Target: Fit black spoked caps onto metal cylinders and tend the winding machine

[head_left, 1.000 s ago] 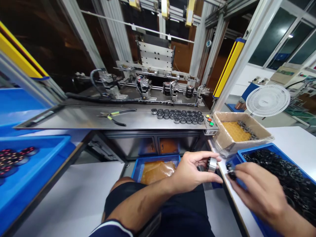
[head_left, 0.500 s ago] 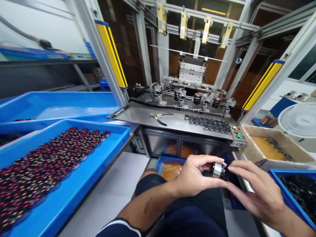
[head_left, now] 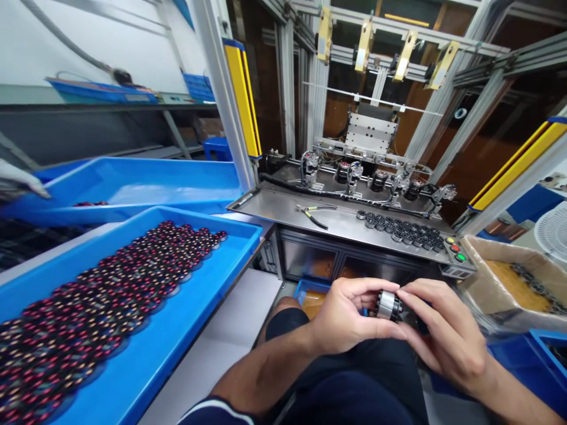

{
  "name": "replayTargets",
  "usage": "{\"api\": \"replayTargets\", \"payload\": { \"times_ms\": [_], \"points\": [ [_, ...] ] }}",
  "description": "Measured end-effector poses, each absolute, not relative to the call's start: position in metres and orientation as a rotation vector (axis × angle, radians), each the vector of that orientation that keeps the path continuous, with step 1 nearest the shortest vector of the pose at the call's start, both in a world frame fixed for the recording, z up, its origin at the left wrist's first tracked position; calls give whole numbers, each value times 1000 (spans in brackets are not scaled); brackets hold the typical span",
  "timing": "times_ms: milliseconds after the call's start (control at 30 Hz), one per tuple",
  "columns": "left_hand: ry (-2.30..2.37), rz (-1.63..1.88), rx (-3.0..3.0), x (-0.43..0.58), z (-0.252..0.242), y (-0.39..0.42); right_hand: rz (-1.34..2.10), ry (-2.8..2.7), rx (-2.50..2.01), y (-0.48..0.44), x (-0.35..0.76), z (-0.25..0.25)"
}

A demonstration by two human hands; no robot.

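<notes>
Held in front of my lap is a motor stator core, a silver metal ring with black toothed plastic at both ends. My left hand grips it from the left, fingers over the top and thumb below. From the right, my right hand closes on the black end, its index fingertip at the upper edge and its thumb low, near the left thumb. Part of the right-hand grip is hidden. Similar stator cores stand in rows on the steel worktop, near a pair of cutting pliers.
Left of me, a blue tray holds many round pieces with red and copper colours. Another person's gloved hand is at a second blue tray. Behind the worktop stands a machine; a lined box and coloured buttons are at right.
My view has turned left, so the bench appears further right. My right hand has come in against the stator core's end. A gloved hand now shows at far left.
</notes>
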State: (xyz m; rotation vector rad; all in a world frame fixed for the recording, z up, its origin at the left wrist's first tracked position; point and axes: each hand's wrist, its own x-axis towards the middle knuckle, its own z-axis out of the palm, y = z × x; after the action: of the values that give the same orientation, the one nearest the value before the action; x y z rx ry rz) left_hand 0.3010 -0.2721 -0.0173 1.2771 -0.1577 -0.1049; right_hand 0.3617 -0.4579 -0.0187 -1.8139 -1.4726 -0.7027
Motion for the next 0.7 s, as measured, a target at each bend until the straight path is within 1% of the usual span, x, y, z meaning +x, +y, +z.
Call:
{"api": "replayTargets", "payload": {
  "times_ms": [200, 400, 567, 700],
  "points": [
    [-145, -26, 1294, 300, -16, -253, -631, -1438, -1740, -435, 368, -21],
    [-31, -64, 1264, 299, -14, -234, -657, -1539, -1710, -411, 382, -17],
    [40, -97, 1201, 298, -12, -223, -641, -1618, -1678, -400, 394, -30],
    [52, -51, 1263, 290, -15, -223, -613, -1533, -1581, -386, 396, -44]
  ]
}}
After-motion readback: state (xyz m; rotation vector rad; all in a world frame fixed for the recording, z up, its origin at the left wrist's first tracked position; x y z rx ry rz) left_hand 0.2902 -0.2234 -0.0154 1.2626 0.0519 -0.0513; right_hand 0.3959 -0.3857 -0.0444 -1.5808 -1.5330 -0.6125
